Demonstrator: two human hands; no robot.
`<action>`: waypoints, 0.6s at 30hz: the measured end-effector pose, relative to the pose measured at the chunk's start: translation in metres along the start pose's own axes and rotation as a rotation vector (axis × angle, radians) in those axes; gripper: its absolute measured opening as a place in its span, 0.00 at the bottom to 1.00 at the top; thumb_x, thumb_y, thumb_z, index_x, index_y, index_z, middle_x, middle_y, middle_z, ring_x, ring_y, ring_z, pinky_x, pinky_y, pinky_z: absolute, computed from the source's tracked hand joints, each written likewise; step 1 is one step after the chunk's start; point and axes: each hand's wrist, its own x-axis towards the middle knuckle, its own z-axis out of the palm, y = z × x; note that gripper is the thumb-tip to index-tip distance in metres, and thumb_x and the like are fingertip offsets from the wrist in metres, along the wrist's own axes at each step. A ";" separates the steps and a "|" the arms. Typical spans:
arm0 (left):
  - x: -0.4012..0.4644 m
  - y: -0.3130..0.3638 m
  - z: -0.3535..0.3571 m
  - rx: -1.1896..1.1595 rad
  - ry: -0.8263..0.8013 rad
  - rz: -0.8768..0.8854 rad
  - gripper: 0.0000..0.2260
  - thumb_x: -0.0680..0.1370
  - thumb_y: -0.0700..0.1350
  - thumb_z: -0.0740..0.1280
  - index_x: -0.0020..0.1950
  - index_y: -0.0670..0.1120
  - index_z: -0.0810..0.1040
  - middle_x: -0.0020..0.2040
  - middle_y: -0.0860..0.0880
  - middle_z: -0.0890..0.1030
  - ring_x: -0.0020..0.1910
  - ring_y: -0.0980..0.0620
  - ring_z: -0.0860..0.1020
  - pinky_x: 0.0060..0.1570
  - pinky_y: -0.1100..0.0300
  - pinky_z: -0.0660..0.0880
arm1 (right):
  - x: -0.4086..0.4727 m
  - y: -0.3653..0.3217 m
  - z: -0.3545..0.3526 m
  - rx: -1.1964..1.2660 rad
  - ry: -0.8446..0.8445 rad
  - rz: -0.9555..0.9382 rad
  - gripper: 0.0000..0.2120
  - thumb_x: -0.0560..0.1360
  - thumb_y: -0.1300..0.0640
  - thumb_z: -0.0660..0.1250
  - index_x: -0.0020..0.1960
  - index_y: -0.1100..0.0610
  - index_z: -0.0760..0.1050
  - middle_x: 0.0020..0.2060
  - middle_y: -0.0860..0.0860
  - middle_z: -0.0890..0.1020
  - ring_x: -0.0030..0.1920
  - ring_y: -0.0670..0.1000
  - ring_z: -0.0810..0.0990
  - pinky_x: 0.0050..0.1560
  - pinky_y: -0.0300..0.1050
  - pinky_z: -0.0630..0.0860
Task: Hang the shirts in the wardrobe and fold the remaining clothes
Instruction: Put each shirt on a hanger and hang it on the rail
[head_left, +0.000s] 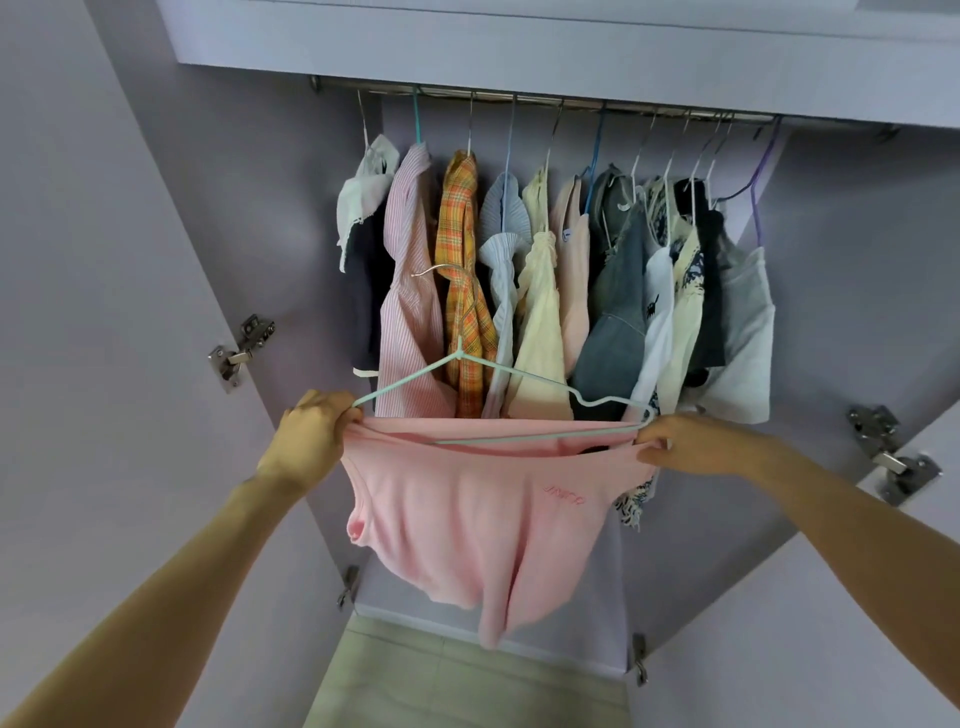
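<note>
at the open wardrobe (831, 291), near its lower edge, a pink shirt (467, 509) is being worked onto a pale green hanger (467, 374) rather than hung; the left hand (311, 436) has its fingers curled round the shirt's left edge together with the hanger's left end, and the right hand (691, 444) pinches the shirt's right edge against the hanger's right end, thumb below and fingers above. the hanger's bottom bar already sits inside the shirt's opening, but both sloping arms and the hook rise bare above the fabric, so the garment looks only partly threaded on and not yet settled on the shoulders. far above, the rail (571, 101) already carries a full row of hung clothes, among them a pink striped shirt (410, 291) to the left and an orange plaid shirt (462, 270) just beside it, so a good share of the hanging seems done. what remains, as i judge it, is to finish dressing this hanger, lift it to the rail, and then fold the other clothes, none of which are in view, so their number cannot be told
</note>
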 end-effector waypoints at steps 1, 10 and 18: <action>0.000 -0.002 -0.001 0.002 0.007 -0.004 0.07 0.78 0.34 0.59 0.46 0.37 0.77 0.48 0.42 0.80 0.51 0.40 0.72 0.51 0.47 0.70 | -0.002 -0.003 -0.005 0.031 -0.022 -0.004 0.09 0.76 0.48 0.63 0.37 0.43 0.74 0.39 0.48 0.78 0.39 0.45 0.78 0.50 0.45 0.74; 0.002 -0.013 -0.012 -0.032 0.147 -0.174 0.09 0.79 0.34 0.57 0.47 0.35 0.76 0.46 0.37 0.79 0.49 0.38 0.71 0.50 0.46 0.69 | -0.004 -0.032 0.007 -0.121 0.432 -0.204 0.10 0.79 0.49 0.57 0.55 0.51 0.74 0.51 0.47 0.70 0.38 0.47 0.73 0.33 0.40 0.63; -0.002 0.000 -0.007 0.013 0.074 -0.035 0.07 0.79 0.35 0.58 0.46 0.36 0.75 0.47 0.41 0.80 0.48 0.40 0.70 0.48 0.48 0.70 | 0.015 -0.019 0.007 0.050 0.165 0.055 0.12 0.79 0.53 0.55 0.60 0.45 0.72 0.50 0.49 0.78 0.46 0.50 0.76 0.47 0.46 0.72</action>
